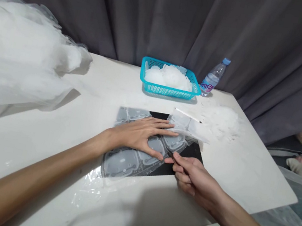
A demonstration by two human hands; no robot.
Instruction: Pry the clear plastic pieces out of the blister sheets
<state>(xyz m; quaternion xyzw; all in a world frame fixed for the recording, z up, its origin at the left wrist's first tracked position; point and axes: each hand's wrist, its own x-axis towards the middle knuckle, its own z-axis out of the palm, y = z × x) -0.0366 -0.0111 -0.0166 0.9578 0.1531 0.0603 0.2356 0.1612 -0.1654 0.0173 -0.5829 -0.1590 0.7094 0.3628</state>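
Note:
A clear plastic sheet with frosted, rounded shapes (pixel 121 161) lies over a black mat (pixel 162 169) on the table. My left hand (pixel 143 133) is spread flat on the sheet, fingers apart, pressing on its middle. My right hand (pixel 191 172) is closed round a slim dark craft knife (pixel 171 155). The knife's tip points up and left at the sheet's right edge, close to my left thumb. Most of the handle is hidden in my right fingers. A loose, curled strip of the sheet (pixel 190 135) stands up beyond the knife.
A turquoise basket (pixel 169 92) holding white cut pieces (pixel 169 76) stands at the back, beside a water bottle (pixel 212 79). A thin white stick (pixel 188 115) lies behind the sheet. White scraps (pixel 222 121) are heaped at right. A large bag of white material (pixel 18 54) fills the left.

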